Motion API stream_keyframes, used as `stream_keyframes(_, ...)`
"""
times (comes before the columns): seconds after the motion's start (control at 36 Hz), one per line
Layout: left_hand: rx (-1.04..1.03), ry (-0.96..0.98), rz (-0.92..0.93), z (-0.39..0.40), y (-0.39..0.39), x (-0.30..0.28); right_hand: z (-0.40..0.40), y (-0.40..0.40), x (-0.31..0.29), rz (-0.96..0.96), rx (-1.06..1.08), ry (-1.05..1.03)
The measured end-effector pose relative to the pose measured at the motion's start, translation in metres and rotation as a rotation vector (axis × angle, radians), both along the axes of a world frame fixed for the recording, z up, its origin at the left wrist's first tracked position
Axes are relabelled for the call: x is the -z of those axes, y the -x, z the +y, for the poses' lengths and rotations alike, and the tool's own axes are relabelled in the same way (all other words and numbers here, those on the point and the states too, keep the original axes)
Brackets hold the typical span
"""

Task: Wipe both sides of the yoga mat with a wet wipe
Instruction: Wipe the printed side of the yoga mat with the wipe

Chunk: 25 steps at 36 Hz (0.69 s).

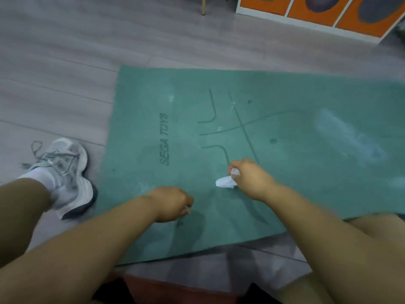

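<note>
A green yoga mat (295, 102) with dark printed lines and lettering lies flat on the floor, reaching off the right edge. My right hand (252, 178) grips a crumpled white wet wipe (225, 182) and holds it against the mat near the front middle. My left hand (171, 202) rests on the mat to the left of it, fingers curled under in a fist; nothing shows in it. A pale wet smear (348, 134) marks the mat on the right.
My left foot in a grey-and-white sneaker (65, 172) stands on the grey plank floor just left of the mat. My right knee (377, 227) overlaps the mat's front right edge. An orange-and-white cabinet (317, 14) stands at the back right. A chair leg (203, 5) is at the top.
</note>
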<state>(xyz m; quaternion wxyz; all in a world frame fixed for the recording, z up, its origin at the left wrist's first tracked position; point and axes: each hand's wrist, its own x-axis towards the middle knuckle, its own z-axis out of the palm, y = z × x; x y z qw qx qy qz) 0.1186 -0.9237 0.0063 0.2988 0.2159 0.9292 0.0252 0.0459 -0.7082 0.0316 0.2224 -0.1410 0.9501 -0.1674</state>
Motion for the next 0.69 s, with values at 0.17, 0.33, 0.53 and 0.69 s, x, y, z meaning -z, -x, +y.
stream_keyframes(0.17,-0.343,0.116,-0.049,-0.072,0.017,0.019,-0.036,0.018,0.031,-0.045,0.086,0.134)
stream_keyframes(0.33,-0.562,0.163,-0.083,-0.122,0.027,0.042,-0.084,0.038,0.049,-0.052,0.070,0.189)
stream_keyframes(0.53,-0.848,0.132,-0.041,-0.154,0.052,0.073,-0.136,0.064,0.067,-0.077,0.105,0.308)
stream_keyframes(0.69,-1.046,0.144,0.007,-0.180,0.071,0.097,-0.168,0.086,0.084,-0.063,0.008,0.137)
